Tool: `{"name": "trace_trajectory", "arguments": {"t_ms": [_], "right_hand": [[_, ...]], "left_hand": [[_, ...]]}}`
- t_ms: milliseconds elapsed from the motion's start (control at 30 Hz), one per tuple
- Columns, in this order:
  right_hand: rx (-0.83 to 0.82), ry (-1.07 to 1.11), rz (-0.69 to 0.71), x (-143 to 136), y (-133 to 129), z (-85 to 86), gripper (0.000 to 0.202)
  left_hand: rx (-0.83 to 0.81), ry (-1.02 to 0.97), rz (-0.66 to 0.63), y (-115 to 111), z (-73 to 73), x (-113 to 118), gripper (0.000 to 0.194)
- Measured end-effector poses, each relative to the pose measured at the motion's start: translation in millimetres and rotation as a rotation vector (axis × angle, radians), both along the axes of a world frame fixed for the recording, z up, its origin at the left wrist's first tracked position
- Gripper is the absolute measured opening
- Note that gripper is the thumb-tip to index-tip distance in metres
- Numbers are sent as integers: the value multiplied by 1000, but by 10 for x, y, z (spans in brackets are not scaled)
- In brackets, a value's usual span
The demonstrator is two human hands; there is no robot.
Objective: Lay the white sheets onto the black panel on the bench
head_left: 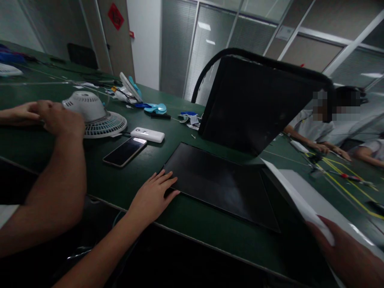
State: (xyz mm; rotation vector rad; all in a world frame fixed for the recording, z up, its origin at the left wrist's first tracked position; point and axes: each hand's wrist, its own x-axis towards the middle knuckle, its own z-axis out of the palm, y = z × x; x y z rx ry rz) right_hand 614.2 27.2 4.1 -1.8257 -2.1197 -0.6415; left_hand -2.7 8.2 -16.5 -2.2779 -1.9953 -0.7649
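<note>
A flat black screen panel (222, 184) lies on the green table in front of me. My left hand (156, 196) rests on its near left corner, fingers spread and laid flat. At the lower right, my right hand (348, 248) has its thumb over the edge of a thin white sheet (300, 192), gripping it. The sheet stands tilted beside the right end of the panel. Part of the right hand is dark and cut off by the frame.
A large black framed board (255, 104) rises behind the panel. Left are a phone (125, 152), a white power bank (147, 135) and a grey fan (90, 116) handled by another person's hands (61, 118). Another person (312, 128) works at right, near yellow strips (351, 176).
</note>
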Motion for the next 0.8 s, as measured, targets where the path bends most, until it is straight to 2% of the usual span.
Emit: {"name": "trace_trajectory", "arguments": {"t_ms": [133, 167, 233, 300, 367, 467, 633, 733, 767, 800], "right_hand": [[-148, 0, 302, -1063, 62, 52, 63], [-250, -18, 404, -1307, 93, 55, 64], [-346, -28, 498, -1709, 156, 52, 64], [-418, -24, 563, -1972, 207, 50, 63], [-465, -12, 609, -2097, 248, 55, 63], [-500, 13, 637, -2090, 320, 69, 63], [-449, 97, 578, -1994, 401, 108, 61], [-353, 193, 609, -2154, 248, 313, 45], [-314, 241, 657, -2253, 151, 431, 39], [-232, 360, 764, -2369, 36, 570, 33]], "left_hand": [[32, -26, 84, -53, 50, 35, 59], [51, -39, 100, -65, 54, 42, 64], [96, -55, 107, -83, 48, 50, 73], [140, -52, 108, -91, 29, 53, 82], [171, -51, 131, -91, 7, 55, 92], [209, -59, 183, -86, -8, 66, 102], [213, -47, 158, -84, 35, 94, 101], [222, -55, 137, -92, 76, 100, 101], [225, -54, 124, -94, 87, 98, 98], [225, -47, 100, -96, 95, 95, 93]]}}
